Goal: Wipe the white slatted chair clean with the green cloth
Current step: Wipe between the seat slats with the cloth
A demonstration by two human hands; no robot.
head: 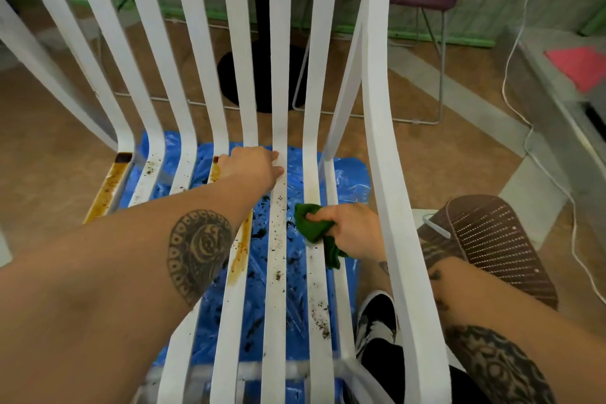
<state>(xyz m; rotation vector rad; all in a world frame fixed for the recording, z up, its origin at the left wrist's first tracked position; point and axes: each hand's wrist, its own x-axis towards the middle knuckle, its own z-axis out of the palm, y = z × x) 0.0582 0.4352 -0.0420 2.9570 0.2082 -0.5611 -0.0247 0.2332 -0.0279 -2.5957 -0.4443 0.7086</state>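
**Step in hand:** wiping the seat slats, early stage. R hand clenches the bunched green cloth and presses it on the second seat slat from the right of the white slatted chair, approx. mid-seat. L hand rests on the slats at the seat/back bend, prob. steadying the chair. Its fingers are mostly hidden, so grip vs. flat press cannot be told.

**Next move (judgement):** draw the cloth along the slat toward the front edge, where dark crumbs lie. Then shift slat by slat to the left. The brown stains look dried and will likely need firmer, repeated strokes.

**Surroundings / obstructions:**
- Blue plastic sheet on the floor under the seat, holding fallen debris.
- Side frame crosses over the R forearm and may limit stroke length.
- L forearm lies across the stained slats and must clear before they are wiped.
- Perforated brown basket and a shoe just beside the chair, right side.
- White cable on the floor, well apart.
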